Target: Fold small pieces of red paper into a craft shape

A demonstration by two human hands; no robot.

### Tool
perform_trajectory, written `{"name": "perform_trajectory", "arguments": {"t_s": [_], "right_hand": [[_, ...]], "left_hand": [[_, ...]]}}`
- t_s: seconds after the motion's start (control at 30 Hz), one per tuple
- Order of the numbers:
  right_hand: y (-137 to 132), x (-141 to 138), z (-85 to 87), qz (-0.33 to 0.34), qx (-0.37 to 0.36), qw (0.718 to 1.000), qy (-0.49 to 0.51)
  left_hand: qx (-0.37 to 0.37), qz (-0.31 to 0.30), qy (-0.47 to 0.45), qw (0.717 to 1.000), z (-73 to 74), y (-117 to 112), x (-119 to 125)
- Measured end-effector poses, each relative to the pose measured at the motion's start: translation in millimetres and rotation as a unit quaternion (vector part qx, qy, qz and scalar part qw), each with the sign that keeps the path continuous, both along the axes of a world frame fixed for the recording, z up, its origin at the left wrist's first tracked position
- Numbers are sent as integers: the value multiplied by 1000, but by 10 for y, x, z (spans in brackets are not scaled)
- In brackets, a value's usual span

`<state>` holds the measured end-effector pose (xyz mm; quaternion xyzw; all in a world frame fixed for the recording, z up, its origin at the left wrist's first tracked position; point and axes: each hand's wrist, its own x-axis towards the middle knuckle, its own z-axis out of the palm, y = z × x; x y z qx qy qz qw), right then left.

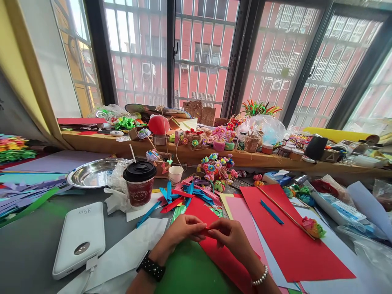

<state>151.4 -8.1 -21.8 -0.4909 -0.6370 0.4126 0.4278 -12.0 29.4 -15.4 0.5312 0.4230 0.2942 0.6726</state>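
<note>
My left hand [183, 229] and my right hand [232, 236] meet over the front of the table. Both sets of fingertips pinch a small piece of red paper [207, 229], mostly hidden by the fingers. Beneath them lie a red paper sheet [196, 208] and a green surface [186, 271]. Just beyond is a pile of blue and red paper strips [190, 192]. Right of my hands, a large red sheet [294, 241] carries a blue strip [272, 212] and a thin stick [286, 213] beside a paper flower [312, 227].
At left stand a white power bank [80, 234] with a cable, a lidded drink cup [139, 185] with a straw, and a metal tray [92, 173]. A paper cup [175, 174] and colourful flowers [216, 165] stand behind. Crafts crowd the window ledge [92, 143].
</note>
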Motion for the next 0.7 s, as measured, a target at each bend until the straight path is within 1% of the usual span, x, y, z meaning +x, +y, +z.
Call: {"name": "perform_trajectory", "arguments": {"t_s": [0.13,0.3,0.47,0.7], "right_hand": [[-1,2,-13,-1,-5,1000,9],[2,14,-13,-9,-31,999,30],[17,52,-6,15,-55,997,50],[7,57,11,26,-68,994,86]], "left_hand": [[7,6,10,1000,3,-3,6],[53,-24,9,998,-13,13,3],[90,-31,18,995,-8,21,-1],[70,-24,8,997,-10,27,-3]]}}
